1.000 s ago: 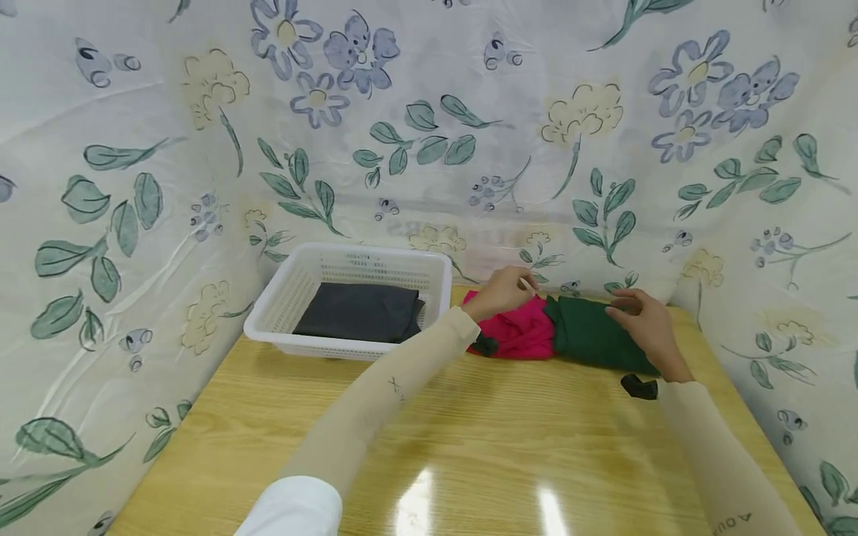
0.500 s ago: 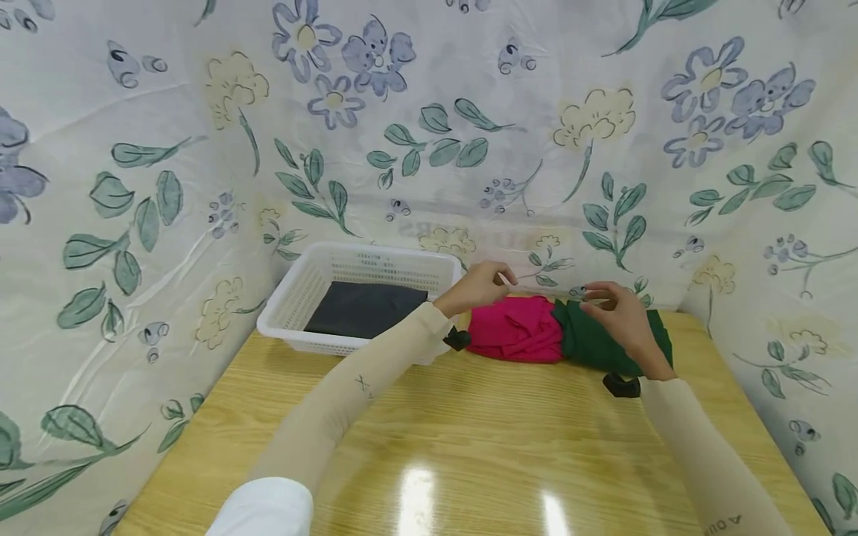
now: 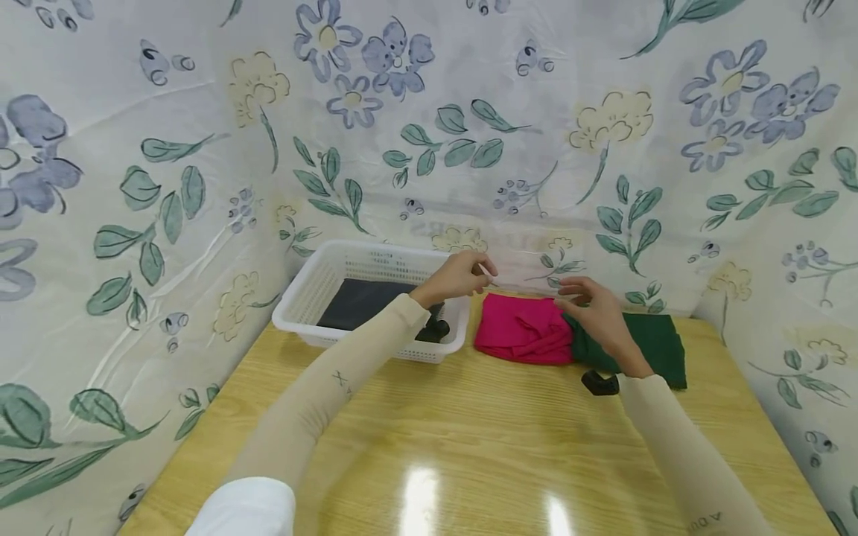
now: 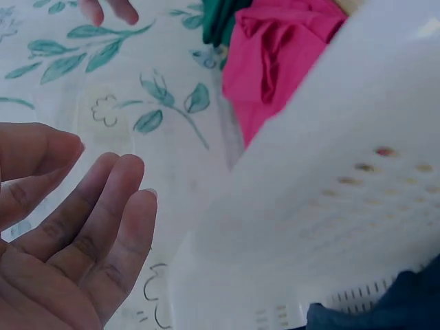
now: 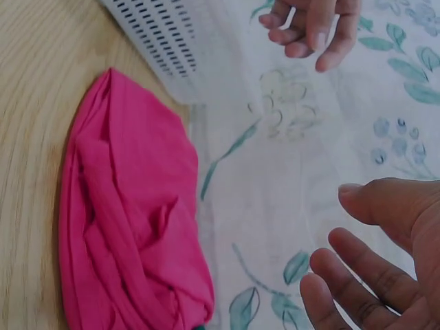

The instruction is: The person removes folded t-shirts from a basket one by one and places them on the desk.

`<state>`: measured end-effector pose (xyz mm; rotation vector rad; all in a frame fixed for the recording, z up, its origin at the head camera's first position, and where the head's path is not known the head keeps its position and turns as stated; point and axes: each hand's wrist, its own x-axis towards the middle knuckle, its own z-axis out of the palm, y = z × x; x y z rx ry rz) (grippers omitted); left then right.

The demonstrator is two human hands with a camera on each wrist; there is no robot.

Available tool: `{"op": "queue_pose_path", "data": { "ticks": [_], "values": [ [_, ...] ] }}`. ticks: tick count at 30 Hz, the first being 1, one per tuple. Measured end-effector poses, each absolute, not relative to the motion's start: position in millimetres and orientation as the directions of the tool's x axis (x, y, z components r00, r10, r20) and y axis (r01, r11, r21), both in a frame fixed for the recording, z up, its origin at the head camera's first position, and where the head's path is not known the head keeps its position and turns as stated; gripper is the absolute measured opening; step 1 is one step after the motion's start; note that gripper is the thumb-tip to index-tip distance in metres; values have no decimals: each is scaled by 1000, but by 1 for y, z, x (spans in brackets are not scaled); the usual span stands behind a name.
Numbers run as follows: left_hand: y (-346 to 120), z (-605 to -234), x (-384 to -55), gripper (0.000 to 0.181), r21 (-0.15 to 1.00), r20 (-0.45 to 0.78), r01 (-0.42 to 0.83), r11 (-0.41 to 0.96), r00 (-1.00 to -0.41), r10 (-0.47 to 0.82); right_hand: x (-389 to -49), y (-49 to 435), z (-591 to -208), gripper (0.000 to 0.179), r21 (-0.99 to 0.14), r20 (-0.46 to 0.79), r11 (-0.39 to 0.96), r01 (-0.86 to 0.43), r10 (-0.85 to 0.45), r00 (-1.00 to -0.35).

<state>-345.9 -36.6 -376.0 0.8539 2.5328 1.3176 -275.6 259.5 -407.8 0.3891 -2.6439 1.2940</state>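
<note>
My left hand (image 3: 457,277) hovers over the right side of a white plastic basket (image 3: 288,313), fingers loosely bent with nothing between them. Inside the basket lies a folded dark cloth (image 3: 355,304), partly covered by my left forearm in the head view. Just right of the basket, a folded pink cloth (image 3: 516,327) rests on the table, its top rumpled. Beside that is a folded dark green cloth (image 3: 657,342), its left end against the pink one. My right hand (image 3: 596,311) is above where the green and pink cloths meet, thumb and fingers spread apart, holding nothing.
The wooden table (image 3: 469,439) stretches toward me with bright reflections near its front. A floral curtain (image 3: 429,186) hangs close behind the basket and cloths and along both sides. Black wrist cameras sit under both wrists, the right one (image 3: 599,383) low over the table.
Both hands have moved left: the left from over the pink cloth to the basket's side, the right from the green cloth toward the pink. The cloths stay put as the head view shifts slightly.
</note>
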Motion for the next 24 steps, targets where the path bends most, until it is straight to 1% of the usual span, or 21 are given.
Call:
{"op": "queue_pose_path", "data": {
  "ticks": [5, 9, 15, 17, 24],
  "values": [
    [-50, -375, -344, 17, 795, 112, 406, 451, -829, 548, -277, 240, -408, 43, -757, 269, 570, -320, -176, -947],
    [-66, -374, -342, 17, 797, 102, 380, 470, -851, 516, -279, 223, -410, 42, -769, 259, 548, -330, -206, -944],
    [-85, -377, -347, 24, 775, 87, 370, 512, -865, 493, -279, 197, -411, 41, -780, 259, 521, -346, -234, -937],
    [-92, -379, -349, 24, 768, 80, 363, 527, -871, 484, -279, 188, -412, 40, -779, 259, 518, -354, -247, -934],
    [-119, -384, -354, 22, 777, 28, 295, 556, -899, 438, -280, 157, -415, 40, -785, 285, 476, -396, -291, -913]
  ]
}}
